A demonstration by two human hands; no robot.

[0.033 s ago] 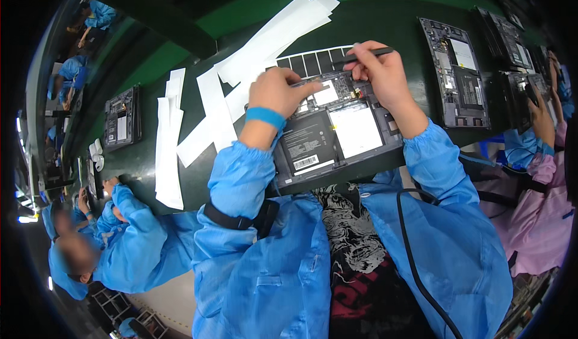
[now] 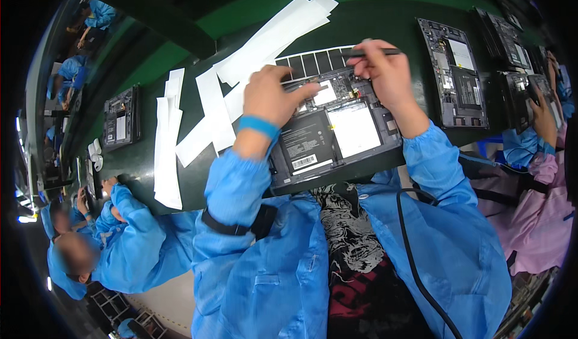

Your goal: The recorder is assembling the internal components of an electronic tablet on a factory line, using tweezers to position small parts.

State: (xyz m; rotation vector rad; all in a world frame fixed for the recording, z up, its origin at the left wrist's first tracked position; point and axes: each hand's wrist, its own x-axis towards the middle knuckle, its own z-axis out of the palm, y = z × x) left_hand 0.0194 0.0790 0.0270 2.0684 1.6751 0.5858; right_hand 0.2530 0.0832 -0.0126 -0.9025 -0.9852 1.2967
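Observation:
An opened flat device, like a tablet or laptop base, lies in front of me with its dark casing and inner parts exposed. Inside it are a black battery with a printed label and a bright white panel. Over its upper left edge hovers my left hand, thumb and fingers apart, nothing seen in it. My right hand is closed round a slim black tool, above the upper right of the device. The tool's exact kind is unclear. Behind the device lies a sheet of black rectangles with white borders.
Long white paper strips lie on the green table left and behind. More opened devices stand at right, and a stack at left. A co-worker works at left; another co-worker's hand is at right. A black cable crosses my smock.
My left hand has shifted slightly left, its fingers a little more spread. The right hand has moved slightly right and tipped with the black tool.

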